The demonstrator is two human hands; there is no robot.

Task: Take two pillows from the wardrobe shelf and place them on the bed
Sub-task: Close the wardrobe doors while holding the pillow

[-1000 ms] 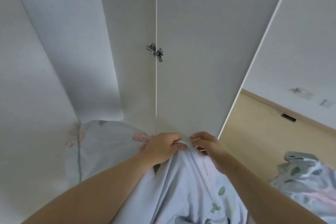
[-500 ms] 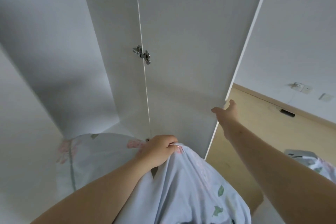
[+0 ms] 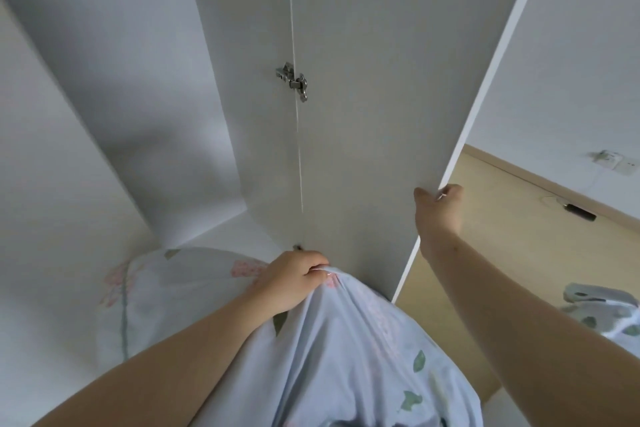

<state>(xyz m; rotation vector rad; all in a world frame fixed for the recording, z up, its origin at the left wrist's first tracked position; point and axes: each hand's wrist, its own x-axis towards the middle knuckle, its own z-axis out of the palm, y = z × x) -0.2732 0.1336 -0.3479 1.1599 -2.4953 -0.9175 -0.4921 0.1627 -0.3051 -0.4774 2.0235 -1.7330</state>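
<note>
My left hand (image 3: 294, 279) is closed on the bunched top of a pale blue pillow (image 3: 349, 360) with green leaf and pink prints, which hangs down in front of me. A second floral pillow (image 3: 166, 295) lies on the white wardrobe shelf (image 3: 228, 229) to the left, partly behind my left arm. My right hand (image 3: 438, 208) grips the outer edge of the open white wardrobe door (image 3: 374, 97), fingers wrapped round the far side.
A metal hinge (image 3: 292, 80) joins the door to the wardrobe side. Right of the door are wooden floor (image 3: 512, 236), a white wall with a socket (image 3: 613, 159), and floral bedding (image 3: 602, 315) at the right edge.
My right hand let go of the pillow, reached out to the right and took hold of the door's edge. My left hand kept its grip on the pillow.
</note>
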